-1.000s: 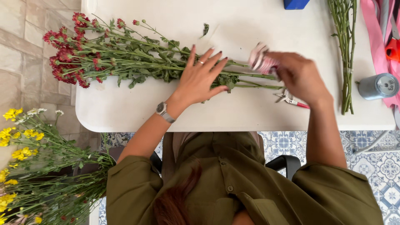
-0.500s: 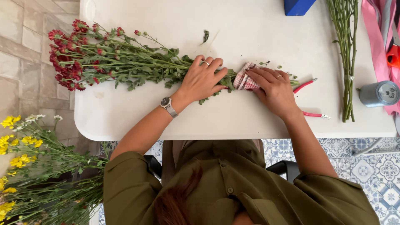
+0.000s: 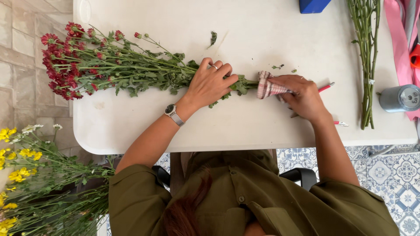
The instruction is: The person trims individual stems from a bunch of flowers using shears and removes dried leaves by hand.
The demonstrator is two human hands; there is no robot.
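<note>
A bunch of dark red chrysanthemum-like flowers with long green leafy stems (image 3: 109,67) lies flat across the white rounded table (image 3: 262,39), blooms at the left and cut ends toward the middle. The left hand (image 3: 210,83), with a ring on one finger and a silver wristwatch (image 3: 171,112) on the wrist, presses down on the stems near their lower end, fingers curled over them so the bunch is pinned against the tabletop. The right hand (image 3: 302,94) lies just to the right, its fingers closed on a pink-and-white checked cloth (image 3: 267,85) that is bunched around the stem ends. Under that hand, red-handled scissors or shears (image 3: 330,105) lie on the table, mostly hidden, with only the handle tips showing.

At the far right lies a separate bundle of bare green stems (image 3: 366,57), and beyond it are pink ribbons (image 3: 400,39) and a grey metallic roll (image 3: 400,98). A blue object (image 3: 313,5) sits at the far edge. A stray green leaf scrap (image 3: 213,38) lies on the bare table. On the tiled floor at the near left stand yellow and white flowers (image 3: 26,170).
</note>
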